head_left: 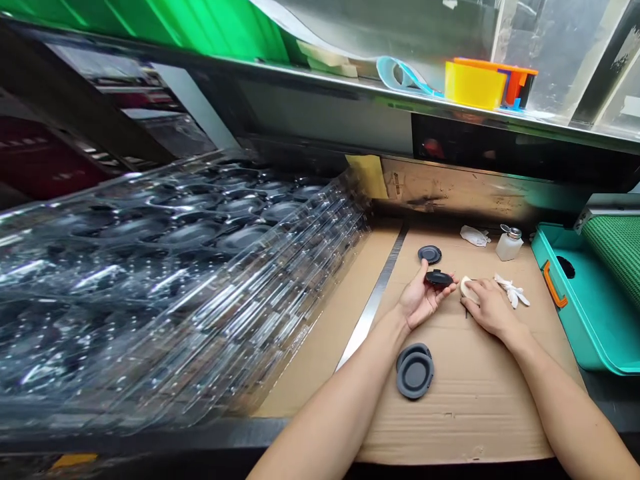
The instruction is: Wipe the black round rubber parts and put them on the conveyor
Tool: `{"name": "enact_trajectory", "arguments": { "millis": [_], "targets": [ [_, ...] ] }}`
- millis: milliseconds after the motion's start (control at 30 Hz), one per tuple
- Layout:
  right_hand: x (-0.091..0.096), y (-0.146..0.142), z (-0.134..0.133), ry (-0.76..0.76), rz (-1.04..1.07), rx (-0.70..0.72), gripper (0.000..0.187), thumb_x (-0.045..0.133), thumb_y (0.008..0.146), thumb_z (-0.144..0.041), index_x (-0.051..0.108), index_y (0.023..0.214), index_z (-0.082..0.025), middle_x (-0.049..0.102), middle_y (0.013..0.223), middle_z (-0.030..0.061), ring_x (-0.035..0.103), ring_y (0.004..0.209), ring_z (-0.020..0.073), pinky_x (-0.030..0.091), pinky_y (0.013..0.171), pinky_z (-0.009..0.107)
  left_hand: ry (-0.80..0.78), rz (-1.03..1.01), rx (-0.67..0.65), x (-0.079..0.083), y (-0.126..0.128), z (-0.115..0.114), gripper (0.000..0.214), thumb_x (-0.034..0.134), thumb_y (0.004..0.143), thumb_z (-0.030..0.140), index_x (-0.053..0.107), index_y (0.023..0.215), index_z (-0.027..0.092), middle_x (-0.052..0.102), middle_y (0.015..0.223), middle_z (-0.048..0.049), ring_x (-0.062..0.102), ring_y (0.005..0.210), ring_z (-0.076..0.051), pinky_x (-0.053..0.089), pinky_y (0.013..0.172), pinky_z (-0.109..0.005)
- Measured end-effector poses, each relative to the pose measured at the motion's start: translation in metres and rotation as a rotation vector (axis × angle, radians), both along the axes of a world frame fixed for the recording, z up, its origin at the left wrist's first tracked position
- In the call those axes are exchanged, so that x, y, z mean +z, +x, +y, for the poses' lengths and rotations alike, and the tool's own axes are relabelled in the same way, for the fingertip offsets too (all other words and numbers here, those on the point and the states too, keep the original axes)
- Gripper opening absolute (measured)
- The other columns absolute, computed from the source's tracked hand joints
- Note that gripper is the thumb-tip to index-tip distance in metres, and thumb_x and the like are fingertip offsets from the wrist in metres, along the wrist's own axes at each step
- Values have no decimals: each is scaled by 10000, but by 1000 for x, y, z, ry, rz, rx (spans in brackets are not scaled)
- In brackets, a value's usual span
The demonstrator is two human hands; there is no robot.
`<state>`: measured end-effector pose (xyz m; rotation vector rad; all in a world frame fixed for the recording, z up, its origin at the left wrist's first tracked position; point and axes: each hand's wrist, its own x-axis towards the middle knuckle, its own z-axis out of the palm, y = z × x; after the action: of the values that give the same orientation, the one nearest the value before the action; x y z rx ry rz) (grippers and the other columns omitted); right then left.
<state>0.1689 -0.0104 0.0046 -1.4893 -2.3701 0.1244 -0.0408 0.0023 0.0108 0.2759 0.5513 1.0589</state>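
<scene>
2 hands [420, 300] [491, 310] over cardboard [460, 407], teal bin [575, 327], shelf [371, 85]

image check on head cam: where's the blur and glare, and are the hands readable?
Head view: motion-like smear on the clear trays, worst toward the left edge, with streaky glare along them; head view: white reflection on the metal strip; head view: left hand, right hand and dark round part sharper, though small.

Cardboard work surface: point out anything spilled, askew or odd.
No spill is visible. The crumpled white piece beside the bottle and the white scraps near the right hand look like loose litter. Two dark discs at the near side overlap off-centre.
</scene>
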Motion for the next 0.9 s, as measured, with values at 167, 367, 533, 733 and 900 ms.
{"name": "enact_trajectory", "arguments": {
  "millis": [167, 367, 533, 733, 900],
  "targets": [
    [1, 3, 6, 121, 302, -94, 402, 575, 959, -440, 671, 1266, -198, 688, 1152, 114, 605, 1080, 264, 456, 984, 413, 12, 44, 12, -5, 3, 1, 625, 319, 1041, 529, 664, 1055, 9, 737, 949, -233, 739, 733, -189, 619, 650, -231],
    [4, -44, -21, 115, 407, -57, 411, 527, 997, -473, 670, 1299, -234, 663, 1178, 107, 588, 1074, 252, 493, 960, 385, 85, 42, 46, -14, 18, -3, 391, 362, 1064, 346, 668, 1154, 119, 727, 1163, -153, 715, 1013, -216, 572, 962, -374],
    [0, -68, -19, 117, 102, -63, 436, 449, 1037, -384, 565, 1434, -248, 565, 1341, 143, 504, 1143, 280, 472, 979, 396, 101, 5, 57, -14, 15, -5, 384, 411, 1044, 322, 633, 1301, 143, 693, 1266, -155, 670, 1154, -254, 508, 1062, -432],
    [1, -66, -12, 81, 44, -62, 431, 416, 1045, -356, 569, 1417, -204, 578, 1320, 152, 492, 1144, 285, 463, 1002, 402, 68, 63, 112, -16, 17, -3, 353, 426, 1034, 251, 651, 1275, 126, 703, 1244, -153, 676, 1138, -242, 522, 1047, -399],
    [1, -67, -13, 37, 1, -158, 425, 404, 1046, -344, 578, 1396, -179, 598, 1284, 169, 505, 1113, 298, 480, 965, 414, 98, 97, 109, -17, 22, -6, 347, 404, 1041, 235, 679, 1214, 111, 718, 1202, -151, 692, 1098, -233, 536, 1028, -378]
  ]
}}
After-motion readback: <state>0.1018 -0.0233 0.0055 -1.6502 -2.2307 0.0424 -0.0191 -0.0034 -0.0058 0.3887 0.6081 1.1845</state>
